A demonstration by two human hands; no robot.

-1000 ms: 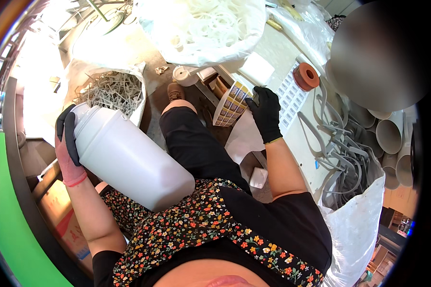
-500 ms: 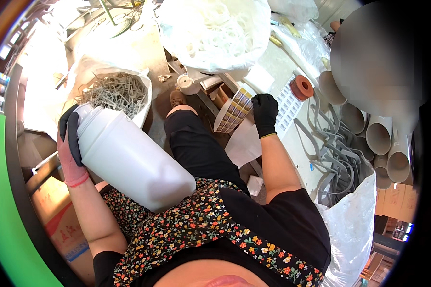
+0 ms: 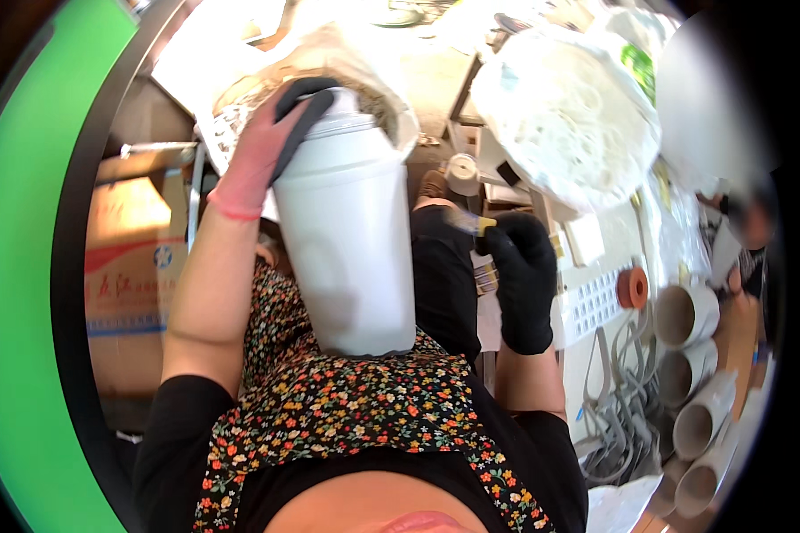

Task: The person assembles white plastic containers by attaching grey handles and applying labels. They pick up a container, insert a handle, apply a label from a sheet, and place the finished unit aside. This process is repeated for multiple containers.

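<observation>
A tall pale grey plastic container (image 3: 347,244) with a narrower neck stands nearly upright against my floral apron. My left hand (image 3: 271,151), in a pink glove with black fingers, is closed around its neck from the top left. To the right of the container, my right hand (image 3: 522,280) wears a black glove. Its fingertips pinch a small label (image 3: 464,220) with a yellow end, smeared by motion. The label is apart from the container's wall. Behind my right hand, part of the label sheet (image 3: 486,274) shows, mostly hidden.
A sack of grey strips (image 3: 373,98) lies behind the container. A bag of white rings (image 3: 569,115) stands far right. On the right table are a sticker sheet (image 3: 591,306), an orange roll (image 3: 632,288) and grey straps (image 3: 618,431). Grey tubes (image 3: 704,426) and another person (image 3: 752,258) are farther right.
The container has swung from a tilt to nearly upright, its base now toward the middle of my lap. My right hand has left the label sheet and come nearer the container with a label.
</observation>
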